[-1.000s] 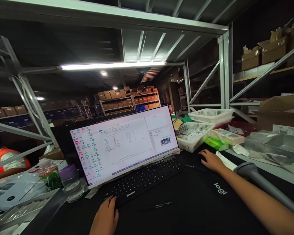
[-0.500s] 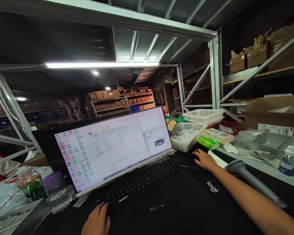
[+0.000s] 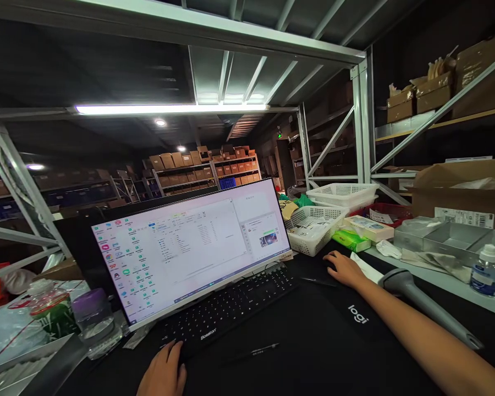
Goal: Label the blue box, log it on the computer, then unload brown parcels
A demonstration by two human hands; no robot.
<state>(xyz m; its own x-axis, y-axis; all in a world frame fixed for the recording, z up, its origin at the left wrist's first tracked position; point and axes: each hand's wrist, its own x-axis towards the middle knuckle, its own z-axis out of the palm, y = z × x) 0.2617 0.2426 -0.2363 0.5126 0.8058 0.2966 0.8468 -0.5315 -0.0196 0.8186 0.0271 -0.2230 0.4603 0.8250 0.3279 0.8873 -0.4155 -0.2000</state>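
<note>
My left hand (image 3: pixel 164 371) lies on the black desk mat, its fingertips at the lower left corner of a black keyboard (image 3: pixel 231 308). Its fingers are stretched out and hold nothing. My right hand (image 3: pixel 345 269) rests on the dark mat to the right of the keyboard, fingers bent downward over something dark that I cannot make out. Behind the keyboard stands a monitor (image 3: pixel 198 247) showing desktop icons, a file window and a smaller window with a picture. A dark pen (image 3: pixel 265 349) lies on the mat between my hands.
A grey barcode scanner (image 3: pixel 429 308) lies beside my right forearm. Farther right are a small bottle (image 3: pixel 485 272) and a divided tray (image 3: pixel 454 236). White baskets (image 3: pixel 313 234) stand behind my right hand. A purple-lidded water bottle (image 3: pixel 97 324) is left of the monitor.
</note>
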